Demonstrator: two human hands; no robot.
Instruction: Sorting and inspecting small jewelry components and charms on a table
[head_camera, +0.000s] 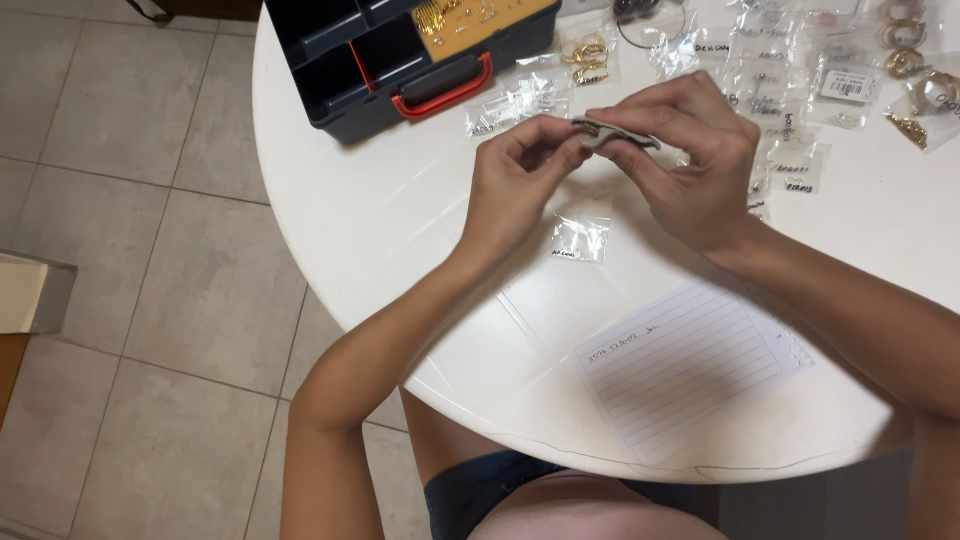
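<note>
Closest to the head camera, below the person's two forearms, a lined notepad sheet (690, 365) lies on the round white surface (360, 215) near its front edge. Above it, both hands meet over the middle of the surface. Left hand (515, 185) pinches the left end of a small grey-brown flat piece (612, 133) between thumb and fingertips, while right hand (690, 160) curls over its right end, fingers closed on it from above and thumb beneath. Held this way, the piece spans the gap between the two hands, raised clear of the surface; what exactly it is cannot be told. Just below the hands a small clear zip bag (580, 238) rests flat. Beyond the hands, many more clear bags (780, 70) of small jewellery parts are spread along the far side. At the far left stands an open dark organiser case (350, 90) with a red handle (445, 88) and a yellow tray.
</note>
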